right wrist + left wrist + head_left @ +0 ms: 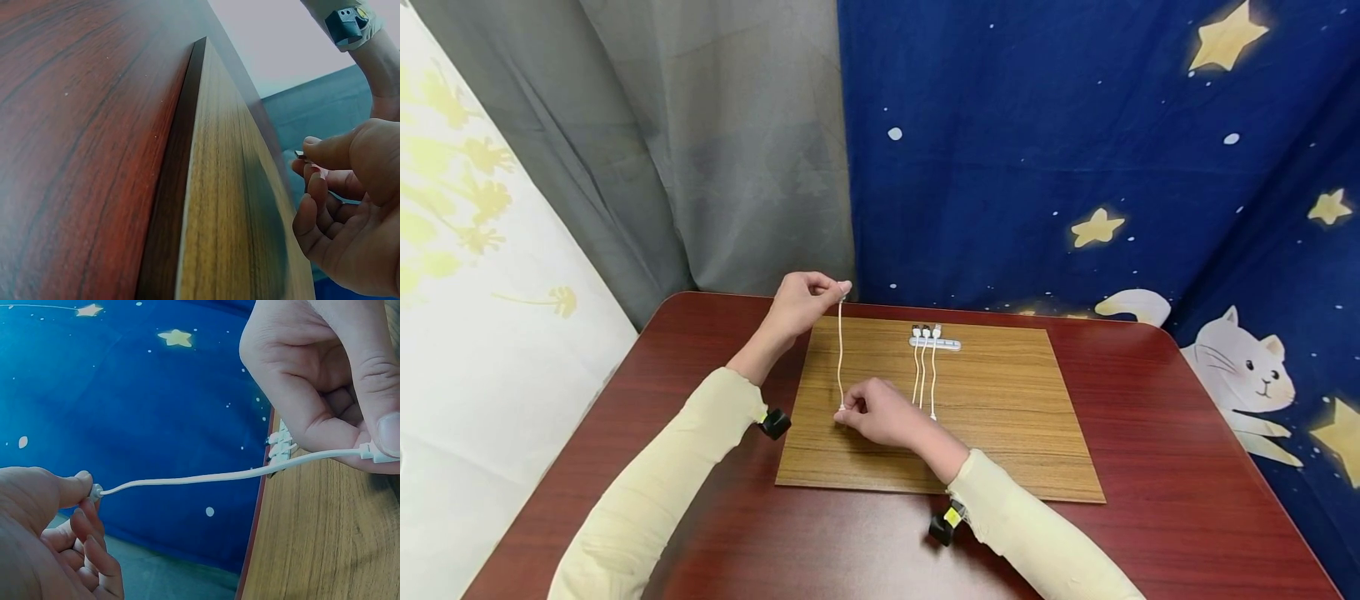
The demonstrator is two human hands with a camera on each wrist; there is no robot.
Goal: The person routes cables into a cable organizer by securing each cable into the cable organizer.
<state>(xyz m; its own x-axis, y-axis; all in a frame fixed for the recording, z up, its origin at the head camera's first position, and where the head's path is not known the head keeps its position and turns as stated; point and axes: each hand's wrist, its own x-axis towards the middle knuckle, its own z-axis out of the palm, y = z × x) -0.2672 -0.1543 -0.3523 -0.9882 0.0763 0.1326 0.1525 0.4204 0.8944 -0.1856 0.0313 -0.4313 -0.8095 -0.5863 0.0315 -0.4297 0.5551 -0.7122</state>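
A short white charging cable is stretched between my two hands above the left part of the wooden board. Its far end is pinched between thumb and fingers of my left hand. My right hand pinches the near end by its white plug; in the right wrist view a small metal tip shows at those fingertips. Behind the hands, a white cable holder lies on the board with three white cables set in its left slots. My right hand hides part of their lower ends.
The wooden board lies on a dark red table. Blue star-patterned curtain and grey curtain hang behind the table's back edge. A small black camera sits on each wrist.
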